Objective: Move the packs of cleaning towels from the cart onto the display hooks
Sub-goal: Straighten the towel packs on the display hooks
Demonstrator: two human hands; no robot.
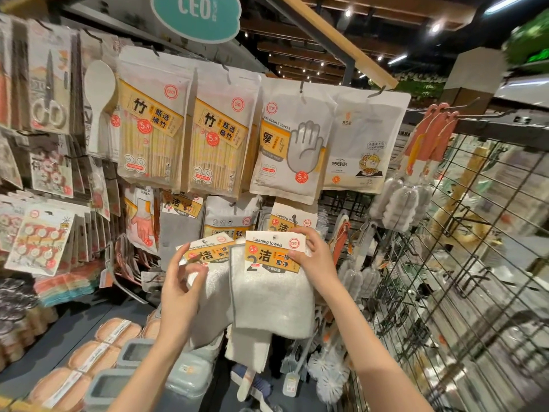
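Fingers (300, 256) of the right hand (316, 257) are clamped on the header card of a pack of cleaning towels (274, 288), thumb on the card's front, other fingers curled over its top right corner. Pack is held upright in front of the display, its grey-edged white cloth hanging below the card.

Left hand (181, 281): thumb and forefinger pinch the card edge of a second pack (208, 257), which sits just left of and partly behind the first, tilted.

Directly behind both packs, another towel pack (292, 223) hangs on a display hook (294, 218). Above it: a bag of disposable gloves (289, 147) and two bags of bamboo sticks (151, 129). Bottle brushes (398, 206) hang on the wire grid (463, 233) to the right. Cart is not visible.
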